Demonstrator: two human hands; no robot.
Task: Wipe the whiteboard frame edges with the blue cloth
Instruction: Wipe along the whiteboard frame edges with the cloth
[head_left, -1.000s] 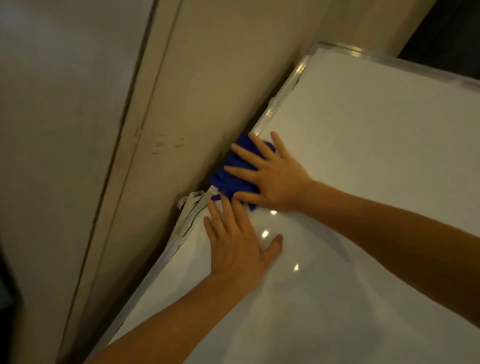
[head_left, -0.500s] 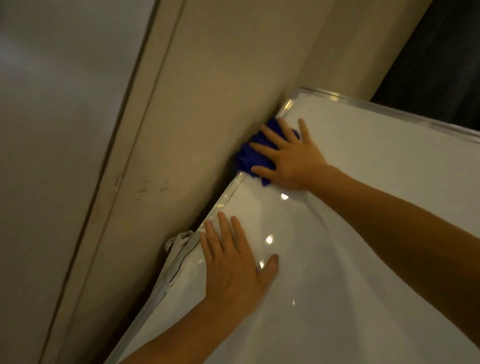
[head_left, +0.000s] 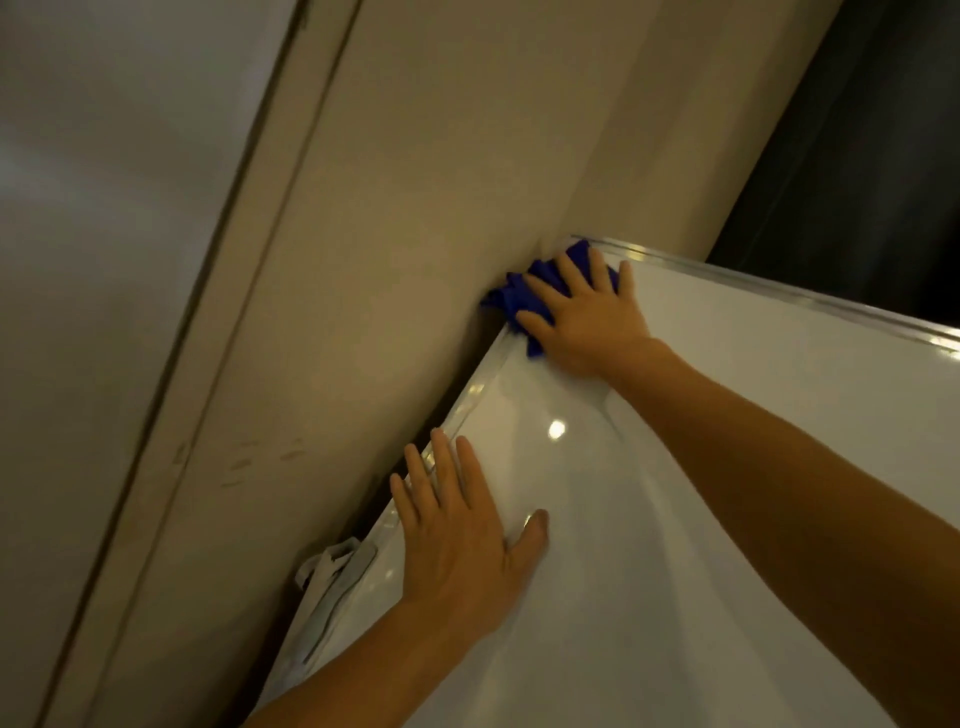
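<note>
We find the right hand (head_left: 587, 322), fingers spread flat, pinning the crumpled blue cloth (head_left: 524, 299) at the whiteboard (head_left: 727, 467) frame corner. Below this grip, the left hand (head_left: 462, 540) lies open-palmed on glossy board.

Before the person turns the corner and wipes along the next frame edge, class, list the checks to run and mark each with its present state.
1. Crumpled blue cloth under the right hand: ok, fingers spread flat over it.
2. Cloth at the corner of the white whiteboard's silver metal frame: ok.
3. Left hand steadying the board surface: ok, palm flat near the side edge.
4. Next frame edge free of obstacles: ok as far as visible.
5. Side edge clean: cannot tell.
6. Grey-white fabric wedged beside the lower side edge: not ok, not cleared.
</note>
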